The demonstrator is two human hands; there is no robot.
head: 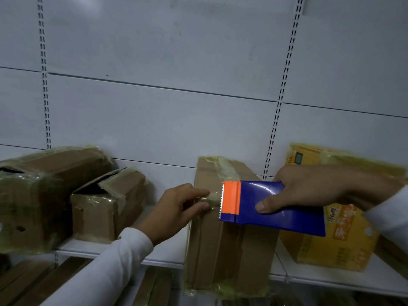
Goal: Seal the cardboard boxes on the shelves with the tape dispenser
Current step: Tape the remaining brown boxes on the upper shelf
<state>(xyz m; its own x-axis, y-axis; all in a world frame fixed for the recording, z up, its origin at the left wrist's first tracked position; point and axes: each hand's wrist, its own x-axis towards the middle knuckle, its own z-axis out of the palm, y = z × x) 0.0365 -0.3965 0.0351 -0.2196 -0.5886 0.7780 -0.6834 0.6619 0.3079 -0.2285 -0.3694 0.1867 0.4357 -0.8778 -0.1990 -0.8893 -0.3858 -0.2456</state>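
A tall brown cardboard box (229, 250) stands on the white shelf (167, 252), its front end past the shelf edge. Clear tape runs along its top. My right hand (309, 191) grips a blue tape dispenser (276, 208) with an orange blade end, held over the box top. A strip of clear tape (212, 199) stretches from the serrated blade to the box's left top edge. There my left hand (176, 208) presses the tape down with thumb and fingers. Both sleeves are white.
Two taped brown boxes, a large one (39, 195) and a smaller one (106, 204) with a gaping flap, sit at the left. A yellow printed box (331, 239) stands to the right behind the dispenser. Slotted white uprights and back panels rise behind. More boxes lie on the shelf below.
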